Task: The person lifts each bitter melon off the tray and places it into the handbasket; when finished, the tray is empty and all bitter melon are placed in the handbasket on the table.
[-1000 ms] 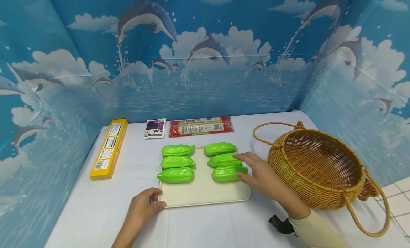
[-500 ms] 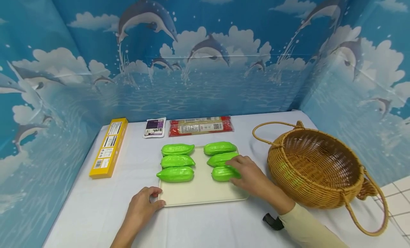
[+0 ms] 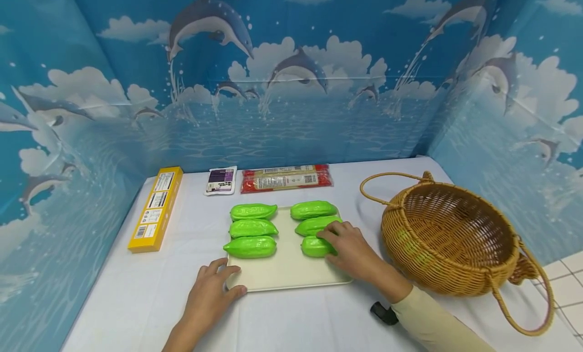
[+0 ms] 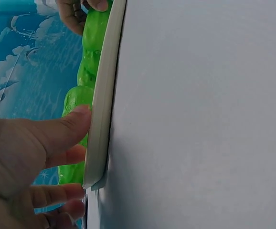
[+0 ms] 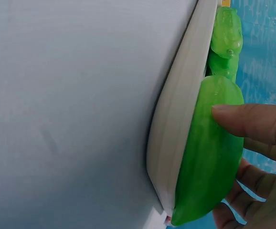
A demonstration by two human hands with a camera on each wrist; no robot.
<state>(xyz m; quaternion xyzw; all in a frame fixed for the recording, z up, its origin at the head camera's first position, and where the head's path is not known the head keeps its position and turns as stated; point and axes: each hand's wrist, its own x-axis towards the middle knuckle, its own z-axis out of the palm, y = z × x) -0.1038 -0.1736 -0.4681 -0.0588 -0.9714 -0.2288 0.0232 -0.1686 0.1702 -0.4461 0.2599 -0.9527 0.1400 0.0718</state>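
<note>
**My right grip has closed on the nearest green gourd**

A second ago my right hand lay flat across the lower two gourds of the right-hand column, fingers spread. It has since slid toward the centre of the frame and curled in. Now the fingers wrap the front gourd, the lowest of the right column, a little right of the frame's middle. The right wrist view shows it plainly: my thumb presses the gourd's glossy top while the other fingers tuck round its far side, so this grip is closed on the gourd. It lies on the cream tray and I see no gap under it, so I judge it grasped but not yet lifted.

My left hand has changed too. It was pinching the tray's lower-left corner with curled fingers; now it sits a touch further right with the fingers straighter. In the left wrist view the thumb lies flat against the tray's rim. That grip is open, merely steadying the tray against the bench.

The other five gourds have not moved: three in the left column, two above my right hand. The wicker basket sits at the right of the frame, tipped with its mouth toward the tray, and nothing green has reached it.

With one hand bracing and the other wrapped round the gourd, I take the grasp as made and the lift as what remains.
</note>
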